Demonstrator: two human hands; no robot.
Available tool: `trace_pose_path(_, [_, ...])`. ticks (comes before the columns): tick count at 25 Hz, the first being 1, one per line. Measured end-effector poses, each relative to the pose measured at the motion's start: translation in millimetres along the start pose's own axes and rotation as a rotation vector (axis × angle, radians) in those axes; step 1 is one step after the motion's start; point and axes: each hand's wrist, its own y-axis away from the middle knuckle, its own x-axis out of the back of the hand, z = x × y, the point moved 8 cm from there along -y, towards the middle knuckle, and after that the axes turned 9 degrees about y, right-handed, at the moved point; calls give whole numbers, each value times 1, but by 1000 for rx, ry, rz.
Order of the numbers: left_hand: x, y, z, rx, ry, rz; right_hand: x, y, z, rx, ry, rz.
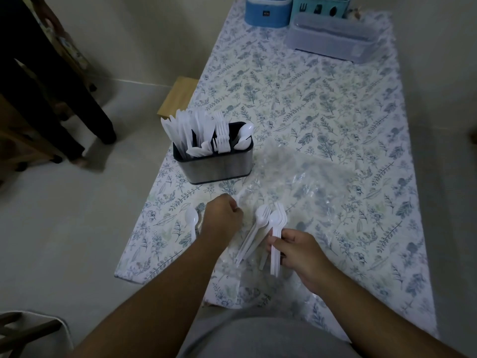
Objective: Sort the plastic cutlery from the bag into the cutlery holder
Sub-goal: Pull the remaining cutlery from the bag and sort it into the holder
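Note:
A steel cutlery holder (219,167) with a black insert stands left of centre on the table, filled with white plastic knives, forks and spoons in separate slots. A crumpled clear plastic bag (304,182) lies to its right. My right hand (296,250) grips a stack of white spoons (276,223) by their handles. Beside them a fork and spoon (260,220) lie loose on the cloth. My left hand (223,218) is closed in a fist on the cloth; what it holds is hidden. One loose spoon (191,218) lies left of that hand.
A floral tablecloth (322,99) covers the table. At the far end stand a blue container (268,11), a teal cutlery caddy (320,6) and a clear lidded box (333,40). Dark chair legs (77,99) and a wooden stool (178,96) stand at the left.

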Motion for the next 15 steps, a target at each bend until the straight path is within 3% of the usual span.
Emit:
trace_pose_path(2, [-5,14,1,-2,180,-82,1,-1,-1,6,-50,1])
trace_pose_path(5, [-31,50,1,159,702,-317,-10,-1,-7,49,-106,-87])
trace_pose_path(8, [-43,63,-2,184,844,-340,-17,1,-15,88,-102,-115])
trace_pose_path(10, [-42,61,0,74,682,-288,-18,5,-17,114,-56,-119])
trace_pose_path(13, [-40,60,18,-233,157,-264,-15,10,-15,125,-22,-118])
trace_pose_path(15, [-43,60,24,-326,51,-313,-10,11,-11,113,-1,-101])
